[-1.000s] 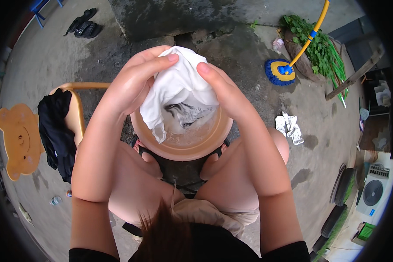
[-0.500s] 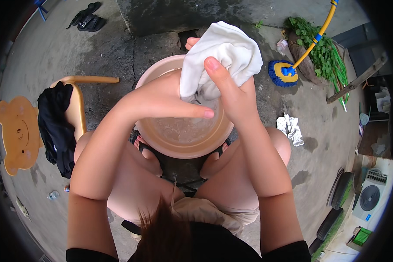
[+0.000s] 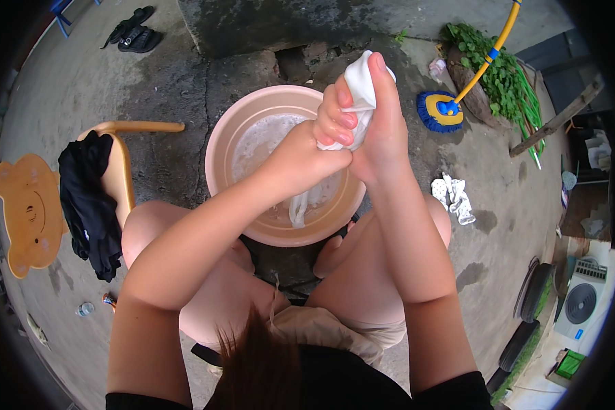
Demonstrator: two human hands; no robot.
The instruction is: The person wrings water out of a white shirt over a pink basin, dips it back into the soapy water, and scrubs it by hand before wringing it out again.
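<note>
Above the far right rim of a pink plastic basin (image 3: 220, 198), my two hands squeeze a bunched white cloth (image 3: 361, 85). The fingers of my left hand (image 3: 328, 133) are curled round it. From the other side my right hand (image 3: 384, 126) presses on it, thumb pointing up; its other fingers are mostly behind the cloth. Below my left wrist, a narrow white strip of fabric (image 3: 298, 210) hangs down into the basin; whether it belongs to the same cloth I cannot tell. Foamy water (image 3: 256, 147) lies in the basin, which stands between my feet.
At left stands a small tan chair (image 3: 31, 215) with a black garment (image 3: 89, 205) over it. White dotted fabric (image 3: 452, 198) lies on the ground at right. Farther off are a blue-and-yellow mop (image 3: 441, 111), leafy greens (image 3: 488, 75) and black sandals (image 3: 138, 34).
The white cloth was spread loosely over both hands and is now squeezed into a tight bundle. My left hand has closed round it. The white strip now shows over the basin.
</note>
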